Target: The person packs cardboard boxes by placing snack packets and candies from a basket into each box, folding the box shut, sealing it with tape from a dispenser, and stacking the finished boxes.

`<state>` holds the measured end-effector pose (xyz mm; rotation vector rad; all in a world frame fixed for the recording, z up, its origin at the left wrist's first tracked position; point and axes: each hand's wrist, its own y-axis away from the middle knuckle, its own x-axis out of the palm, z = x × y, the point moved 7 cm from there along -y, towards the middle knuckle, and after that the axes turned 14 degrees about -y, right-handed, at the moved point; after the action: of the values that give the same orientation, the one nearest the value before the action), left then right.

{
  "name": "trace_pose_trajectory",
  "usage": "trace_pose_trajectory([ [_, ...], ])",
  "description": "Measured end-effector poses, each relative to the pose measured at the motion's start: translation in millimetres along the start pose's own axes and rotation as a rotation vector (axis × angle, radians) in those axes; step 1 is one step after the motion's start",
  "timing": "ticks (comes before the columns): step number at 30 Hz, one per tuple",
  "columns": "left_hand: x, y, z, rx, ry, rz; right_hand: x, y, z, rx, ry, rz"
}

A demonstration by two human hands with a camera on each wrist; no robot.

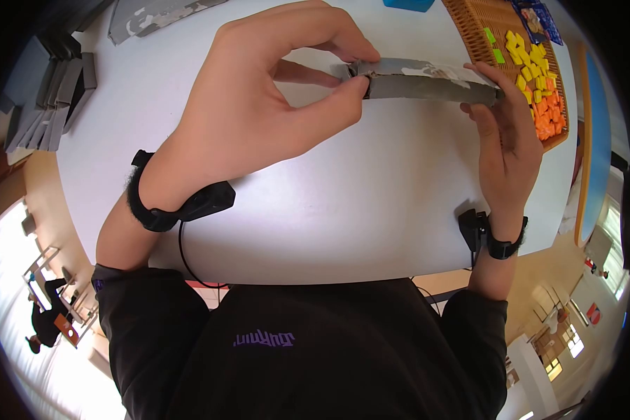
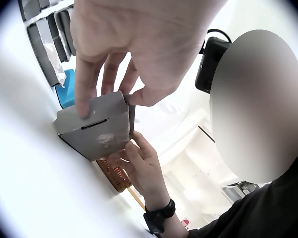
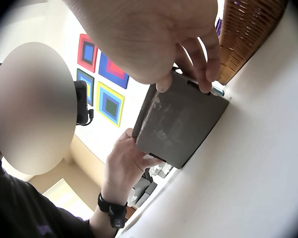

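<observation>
A grey cardboard box with white scuffed patches is held up on edge between both hands. The left hand pinches its left end with thumb and fingers. At the right end, the right hand grips the box between thumb and fingers. In the left wrist view the box shows a thin slot near the left hand's fingertip. The right wrist view shows a broad dark face of the box under the right hand.
A wicker basket with yellow and orange pieces stands at the back right of the white table. Grey folded boxes stand at the left. Another grey piece and a blue object lie at the back.
</observation>
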<state>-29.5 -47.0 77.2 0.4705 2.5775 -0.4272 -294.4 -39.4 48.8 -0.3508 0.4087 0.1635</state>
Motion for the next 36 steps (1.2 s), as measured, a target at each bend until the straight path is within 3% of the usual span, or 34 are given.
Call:
trace_pose_trajectory([
  [12, -2.0, -0.2, -3.1, -0.162, 0.039, 0.053, -0.3, 0.0, -0.4, -0.019, 0.005, 0.02],
  [16, -1.0, -3.1, 11.4, -0.038, 0.164, 0.041, -1.1, 2.2, -2.6, 0.02, 0.06, 0.04],
  [18, 2.8, -6.4, 18.7, -0.212, 0.19, 0.108, -0.9, 2.5, -3.7, 0.018, 0.057, 0.041],
  [19, 0.2, -7.8, 13.0, -0.212, 0.19, 0.109, -0.7, 2.1, -4.1, 0.014, 0.054, 0.043],
  [22, -7.4, -10.9, -14.7, -0.164, 0.051, 0.162, -1.2, 1.9, -5.9, 0.015, 0.037, 0.041],
  [25, -6.1, -11.9, -14.0, -0.311, 0.034, 0.224, -0.7, 0.8, -4.9, 0.027, 0.009, 0.043],
  [28, -3.9, -11.5, -13.5, -0.301, 0.014, 0.218, -1.4, 1.8, -7.6, 0.02, -0.023, 0.037],
  [30, -7.1, -9.4, -18.0, -0.303, 0.053, 0.103, -2.6, 1.2, -7.8, 0.019, -0.009, 0.046],
  [36, -7.6, -11.9, -26.6, -0.288, -0.138, 0.127, -3.0, 1.5, -9.8, 0.017, -0.009, 0.051],
])
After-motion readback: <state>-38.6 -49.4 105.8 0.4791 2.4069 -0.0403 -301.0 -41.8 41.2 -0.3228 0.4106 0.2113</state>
